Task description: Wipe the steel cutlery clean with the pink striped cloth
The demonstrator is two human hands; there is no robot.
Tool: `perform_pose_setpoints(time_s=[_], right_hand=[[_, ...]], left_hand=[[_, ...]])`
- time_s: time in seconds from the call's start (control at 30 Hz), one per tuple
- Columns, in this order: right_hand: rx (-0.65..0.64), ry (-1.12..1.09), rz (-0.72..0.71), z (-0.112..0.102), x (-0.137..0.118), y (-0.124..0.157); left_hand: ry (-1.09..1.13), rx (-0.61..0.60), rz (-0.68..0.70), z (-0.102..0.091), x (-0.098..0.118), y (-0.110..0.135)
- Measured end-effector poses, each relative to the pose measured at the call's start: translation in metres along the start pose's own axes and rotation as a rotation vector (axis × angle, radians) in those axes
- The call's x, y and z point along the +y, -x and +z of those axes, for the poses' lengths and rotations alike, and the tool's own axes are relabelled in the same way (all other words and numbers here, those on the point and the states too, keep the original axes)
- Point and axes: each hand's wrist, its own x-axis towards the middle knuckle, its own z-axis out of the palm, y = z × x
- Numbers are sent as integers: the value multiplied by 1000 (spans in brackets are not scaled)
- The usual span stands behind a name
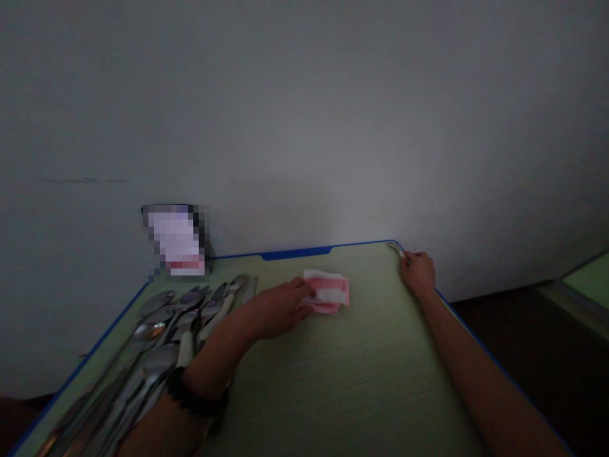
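Observation:
My left hand (284, 309) reaches across the middle of the table, its fingers closed on the near-left edge of a folded pink-and-white striped cloth (328, 290). The cloth lies at the table's surface. At the far right corner, my right hand (419, 273) is closed around the light-coloured handle of a small fork (394, 247), whose metal head points toward the back left. To the left, partly hidden by my left forearm, lies a spread of metal spoons, forks and knives (150, 331), some with white handles.
The pale green table (352, 381) has a blue edge and stands against a grey wall (304, 127). A blurred-out phone-like device (176, 241) leans at the back left corner. Dark floor (514, 355) shows past the right side, with another pale green surface (590, 285) beyond.

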Motion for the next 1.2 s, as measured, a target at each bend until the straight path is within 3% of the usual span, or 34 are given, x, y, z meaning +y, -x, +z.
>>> perform_pose_setpoints(time_s=[0.17,0.27,0.33,0.43,0.6,0.73,0.87,1.03,1.2], right_hand=[[35,-18,15,-2,0,0],[124,-23,40,-11,-8,8],[210,-58,-4,-19,-22,18],[233,-197,-172,-33,-60,41],[-15,-622,-577,-55,-139,96],[-214,-611,-849,-57,-181,121],[-223,-524,-816,-44,-200,118],[-221,-508,-801,-34,-201,112],[-231,-505,-811,-32,-201,114]], left_hand=[[3,9,4,2,-1,0],[12,22,-26,-1,0,1],[6,29,-58,-4,-2,3],[-23,64,-114,-11,-12,8],[-125,72,-294,-31,-44,33],[-103,4,-447,-48,-65,67],[-40,0,-576,-62,-74,95],[-39,40,-628,-76,-81,112],[-137,37,-671,-62,-80,108]])
